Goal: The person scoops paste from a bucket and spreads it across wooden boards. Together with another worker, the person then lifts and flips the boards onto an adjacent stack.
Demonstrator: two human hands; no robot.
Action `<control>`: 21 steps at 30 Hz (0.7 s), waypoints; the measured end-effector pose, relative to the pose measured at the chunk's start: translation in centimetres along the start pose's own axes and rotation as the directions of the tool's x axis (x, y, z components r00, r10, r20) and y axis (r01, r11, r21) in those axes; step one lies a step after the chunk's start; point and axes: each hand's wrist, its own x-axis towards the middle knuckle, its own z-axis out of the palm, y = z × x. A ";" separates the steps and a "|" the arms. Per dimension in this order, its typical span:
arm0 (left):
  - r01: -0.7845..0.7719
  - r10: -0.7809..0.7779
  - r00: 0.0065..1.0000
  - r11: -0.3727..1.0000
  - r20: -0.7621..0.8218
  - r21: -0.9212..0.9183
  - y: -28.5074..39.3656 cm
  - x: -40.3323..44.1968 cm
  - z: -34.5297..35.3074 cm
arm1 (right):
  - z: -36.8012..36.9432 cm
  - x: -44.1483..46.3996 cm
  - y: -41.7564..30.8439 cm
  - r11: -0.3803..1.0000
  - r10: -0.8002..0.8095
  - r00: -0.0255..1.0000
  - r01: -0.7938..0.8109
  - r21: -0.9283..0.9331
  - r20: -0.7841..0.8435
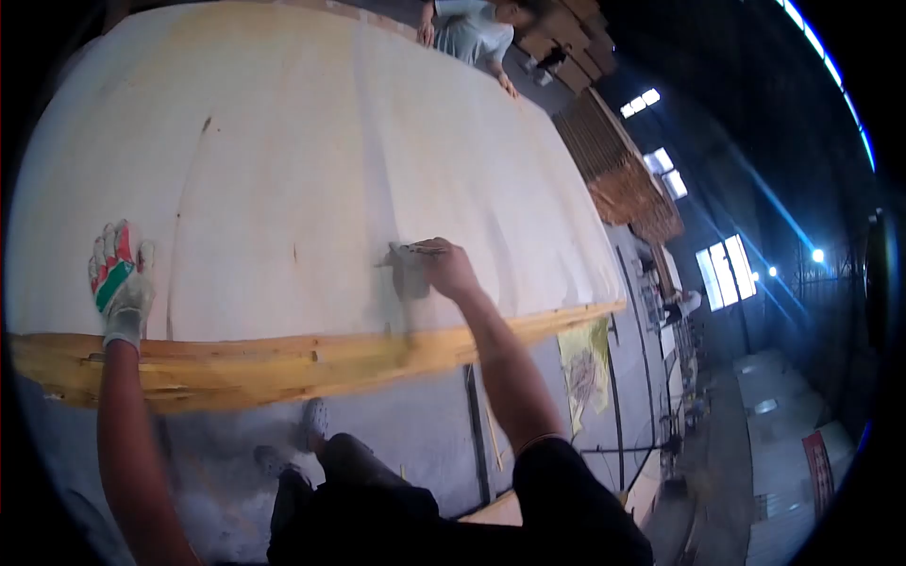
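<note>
Tool (408, 250) in right hand (450, 268) points left, blurred, long axis roughly crosswise.

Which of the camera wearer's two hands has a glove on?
The left hand, on the pale sheet: its glove has red and green patches. The right hand, holding a blurred object, is bare.
</note>
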 end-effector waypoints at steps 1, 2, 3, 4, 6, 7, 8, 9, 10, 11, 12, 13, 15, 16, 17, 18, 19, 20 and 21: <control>0.013 -0.013 1.000 1.000 -0.011 0.023 0.1 -0.1 0.3 | -0.9 -1.3 0.5 0.975 -0.182 0.981 0.170 0.143 0.070; -0.003 0.003 1.000 1.000 -0.003 0.026 0.2 -0.1 0.3 | -2.3 -3.3 -0.1 0.993 -0.118 0.962 0.117 0.021 0.245; 0.005 -0.005 1.000 0.999 0.008 0.033 0.3 0.0 0.0 | -3.1 -5.3 -0.7 0.992 -0.123 0.962 0.122 0.019 0.242; 0.017 -0.018 1.000 0.999 0.017 0.041 0.2 0.1 -0.3 | -3.4 -8.0 -1.2 0.988 -0.098 0.947 0.054 0.147 0.306; 0.000 0.001 1.000 0.999 -0.013 0.046 -0.2 0.2 0.7 | -2.9 -9.6 -2.5 0.961 -0.070 0.929 -0.035 0.276 0.363; -0.006 0.008 0.999 0.999 -0.037 0.051 -0.4 0.1 1.1 | -1.9 -9.1 -3.3 0.940 -0.075 0.986 0.019 0.341 0.151; 0.000 0.002 0.999 0.998 -0.035 0.056 -0.4 0.1 1.1 | -1.6 -8.4 -4.0 0.915 -0.065 0.996 0.084 0.394 -0.062; -0.009 0.009 0.999 1.000 -0.032 0.018 -0.4 0.1 0.9 | -2.8 -6.5 -6.0 0.760 0.118 0.985 -0.172 0.627 0.127; -0.017 0.017 0.999 1.000 -0.032 -0.018 -0.3 0.2 0.7 | -3.2 -4.6 -7.0 0.667 0.213 0.962 -0.269 0.695 0.168; -0.010 0.010 0.999 1.000 -0.032 -0.009 -0.2 0.1 0.4 | -2.9 -2.4 -7.7 0.560 0.295 0.929 -0.356 0.748 0.222; -0.029 0.027 0.997 0.999 -0.071 -0.028 -0.1 -0.2 0.3 | -0.4 0.3 -5.5 0.707 0.316 0.931 -0.359 0.609 0.182; -0.060 0.055 0.993 0.997 -0.107 -0.042 -0.2 -0.3 0.2 | 2.4 2.5 -3.4 0.819 0.334 0.932 -0.360 0.447 0.139; -0.093 0.086 0.987 0.995 -0.139 -0.044 -0.5 0.0 0.9 | 4.0 5.4 -5.4 0.967 0.190 0.981 -0.179 0.179 -0.046; -0.123 0.112 0.979 0.991 -0.169 -0.059 -0.7 0.0 1.2 | 4.6 5.8 -6.1 0.989 -0.017 0.984 -0.010 -0.149 -0.178; -0.144 0.135 0.980 0.988 -0.149 -0.052 -0.9 -0.1 1.4 | 5.0 4.6 -5.6 0.989 0.011 0.986 -0.035 -0.142 -0.164; -0.180 0.164 0.970 0.981 -0.180 -0.076 -1.1 -0.1 1.5 | 4.5 2.6 -4.9 0.991 -0.091 0.994 0.085 -0.100 -0.063; -0.202 0.174 0.959 0.973 -0.225 -0.109 -1.1 0.4 1.5 | 3.4 1.3 -4.7 0.975 -0.214 0.977 0.215 -0.054 0.022; -0.206 0.175 0.958 0.971 -0.227 -0.122 -1.0 0.5 1.4 | 2.0 -1.5 -5.4 0.982 -0.184 0.980 0.187 -0.027 0.073; -0.183 0.168 0.963 0.982 -0.213 -0.055 -0.9 0.3 1.1 | 0.9 -5.3 -7.0 0.987 -0.157 0.980 0.159 -0.002 0.124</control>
